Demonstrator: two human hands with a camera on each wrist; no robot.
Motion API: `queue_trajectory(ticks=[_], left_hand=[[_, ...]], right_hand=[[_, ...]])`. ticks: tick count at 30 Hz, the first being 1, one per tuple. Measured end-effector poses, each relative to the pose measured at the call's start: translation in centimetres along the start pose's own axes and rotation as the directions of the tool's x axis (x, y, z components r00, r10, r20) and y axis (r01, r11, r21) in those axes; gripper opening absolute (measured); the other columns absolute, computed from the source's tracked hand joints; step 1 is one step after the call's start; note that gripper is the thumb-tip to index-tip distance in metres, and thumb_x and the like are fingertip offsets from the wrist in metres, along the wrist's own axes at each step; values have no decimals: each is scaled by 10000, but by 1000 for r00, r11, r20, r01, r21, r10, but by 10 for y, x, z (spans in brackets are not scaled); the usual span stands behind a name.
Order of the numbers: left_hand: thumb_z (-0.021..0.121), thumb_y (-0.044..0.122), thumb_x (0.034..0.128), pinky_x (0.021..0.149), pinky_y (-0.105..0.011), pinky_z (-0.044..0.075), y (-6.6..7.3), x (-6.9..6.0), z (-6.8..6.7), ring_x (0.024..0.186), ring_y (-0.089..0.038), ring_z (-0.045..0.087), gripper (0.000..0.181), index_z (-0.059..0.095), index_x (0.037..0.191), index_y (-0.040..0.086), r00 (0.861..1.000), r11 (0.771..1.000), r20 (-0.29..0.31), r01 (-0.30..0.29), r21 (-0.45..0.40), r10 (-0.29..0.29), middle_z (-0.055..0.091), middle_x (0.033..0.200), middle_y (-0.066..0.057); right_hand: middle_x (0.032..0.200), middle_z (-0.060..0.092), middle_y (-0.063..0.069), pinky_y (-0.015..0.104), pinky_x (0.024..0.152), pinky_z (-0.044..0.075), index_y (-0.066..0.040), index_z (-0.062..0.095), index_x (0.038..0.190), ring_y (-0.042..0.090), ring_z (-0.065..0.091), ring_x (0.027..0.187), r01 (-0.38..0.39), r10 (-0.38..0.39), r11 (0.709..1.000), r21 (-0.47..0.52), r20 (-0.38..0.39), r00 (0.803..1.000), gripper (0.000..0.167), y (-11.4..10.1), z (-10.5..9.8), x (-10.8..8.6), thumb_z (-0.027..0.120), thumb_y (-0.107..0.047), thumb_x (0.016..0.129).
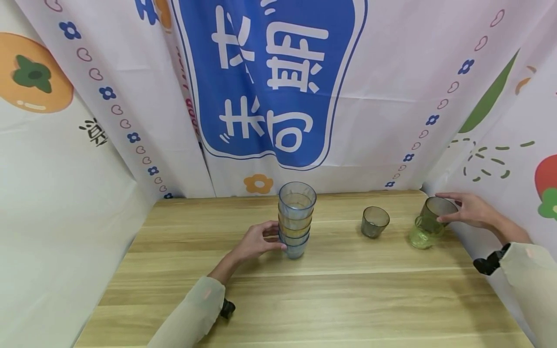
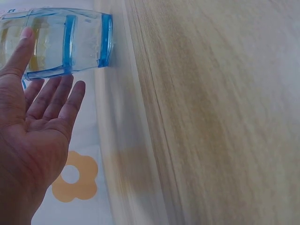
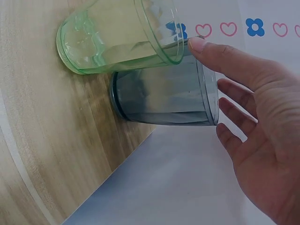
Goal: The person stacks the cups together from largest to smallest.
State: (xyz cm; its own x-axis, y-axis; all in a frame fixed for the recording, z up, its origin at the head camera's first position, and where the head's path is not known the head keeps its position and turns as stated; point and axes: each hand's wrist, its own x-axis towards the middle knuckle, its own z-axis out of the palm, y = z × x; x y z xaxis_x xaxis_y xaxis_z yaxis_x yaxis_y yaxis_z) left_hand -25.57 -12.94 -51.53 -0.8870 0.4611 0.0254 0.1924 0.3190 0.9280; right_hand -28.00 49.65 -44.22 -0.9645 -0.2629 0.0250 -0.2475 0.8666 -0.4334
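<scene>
The left hand is wide, its thumb laid over the near side of a stack of tinted clear cups and its fingers almost straight beside it. The stack is just to the right of that hand, upright on the counter and tall above the thumb. The right hand holds the dark grey cup by its upper part, thumb on one side of the rim and fingers on the other. The green cup is just left of the right hand and lower, overlapping the grey one in the head view; it is hard to tell whether the grey base is lifted or resting. A small smoky cup is farther left of the right hand, between both hands.

To do this well, the right thumb and fingers should press evenly across the rim, lightly, and raise the grey cup straight so its wall does not knock the green one. The left hand would best support the stack low, with gentle contact, since a push near the top could tip it.
</scene>
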Motion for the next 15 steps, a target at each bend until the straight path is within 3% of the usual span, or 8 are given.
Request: queue_trajectory(ticks=[15], left_hand=[[898,209,879,1092,-450,566,-2,-1,0,1290,-339,663,683,594,1457,11,1000,1000,0,-11,-8,11,662,1421,-170]], right_hand=[[1454,489,441,728,1023,466,115,544,1453,652,511,1274,-30,30,999,27,-6,1000,836,9,7,2,912,-333,852]])
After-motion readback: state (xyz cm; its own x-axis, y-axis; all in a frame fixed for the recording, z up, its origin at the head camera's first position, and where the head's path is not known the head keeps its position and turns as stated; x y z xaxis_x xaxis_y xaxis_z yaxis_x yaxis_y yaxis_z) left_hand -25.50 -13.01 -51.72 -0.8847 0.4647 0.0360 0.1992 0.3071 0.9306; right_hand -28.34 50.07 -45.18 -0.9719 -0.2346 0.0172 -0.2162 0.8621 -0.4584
